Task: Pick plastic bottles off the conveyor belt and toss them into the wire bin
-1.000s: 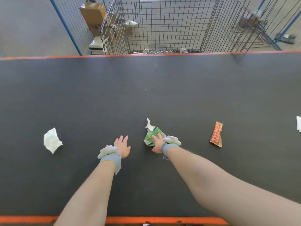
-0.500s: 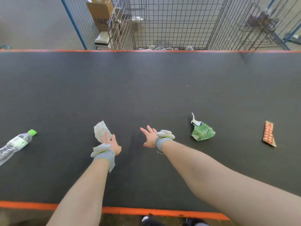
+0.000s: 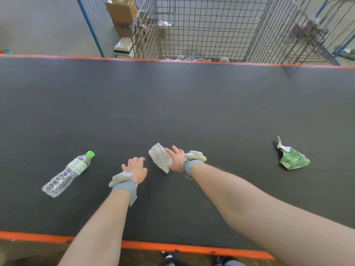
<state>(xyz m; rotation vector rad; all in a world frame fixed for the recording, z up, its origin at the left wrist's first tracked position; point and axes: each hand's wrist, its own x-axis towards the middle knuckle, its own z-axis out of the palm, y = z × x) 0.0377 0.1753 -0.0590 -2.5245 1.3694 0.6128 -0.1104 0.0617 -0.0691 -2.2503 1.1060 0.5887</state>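
A clear plastic bottle (image 3: 66,174) with a green cap lies on its side on the dark conveyor belt (image 3: 172,104), at the left. My left hand (image 3: 135,167) hovers over the belt to the right of the bottle, fingers loosely bent and holding nothing. My right hand (image 3: 176,158) is stretched out flat with straight fingers, beside a crumpled white paper (image 3: 161,157) that hides part of it. The wire bin (image 3: 201,29) stands beyond the belt's far edge, with several items on its floor.
A crumpled green wrapper (image 3: 294,160) lies on the belt at the right. Orange strips edge the belt near and far. Cardboard boxes (image 3: 123,10) sit behind the wire panels at the back left. More wire racks stand at the back right.
The belt carried everything rightward: the bottle came further into view, the white paper slid from my left hand to my right, the green wrapper moved far right, and the red wrapper left the view.
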